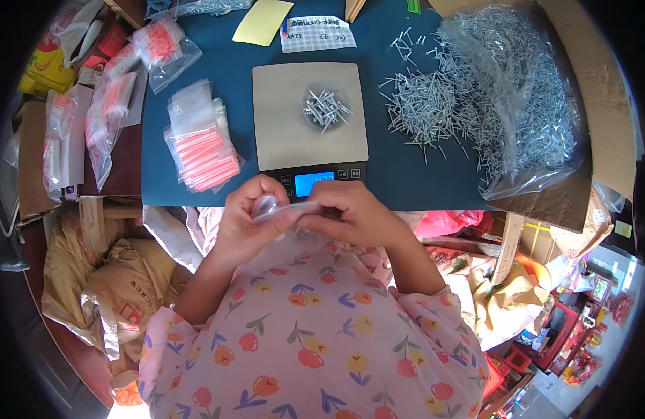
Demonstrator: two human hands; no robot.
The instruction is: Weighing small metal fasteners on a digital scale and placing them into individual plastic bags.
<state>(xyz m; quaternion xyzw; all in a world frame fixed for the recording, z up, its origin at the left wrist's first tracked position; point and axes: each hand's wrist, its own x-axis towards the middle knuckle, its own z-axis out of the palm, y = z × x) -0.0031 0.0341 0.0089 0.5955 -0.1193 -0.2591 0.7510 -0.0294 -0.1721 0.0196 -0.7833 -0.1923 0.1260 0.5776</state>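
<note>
Just in front of the scale's near edge, my left hand [249, 218] and my right hand [357, 213] pinch a small clear plastic bag [266, 205] between them. Its contents, if any, are hidden by my fingers. On the kitchen-type digital scale [284, 119], a small round clear dish [315, 124] holds several silver screws [325, 109]. The lit blue display [314, 184] shows just behind my right hand. A fanned stack of clear zip bags with red-pink bands [200, 153] lies left of the scale.
Loose screws [424, 105] spill from a large clear bag of screws [539, 105] in a cardboard box at the right. A yellow pad [262, 21] and a sticker sheet [317, 33] lie behind the scale. More packed bags [113, 98] are at far left.
</note>
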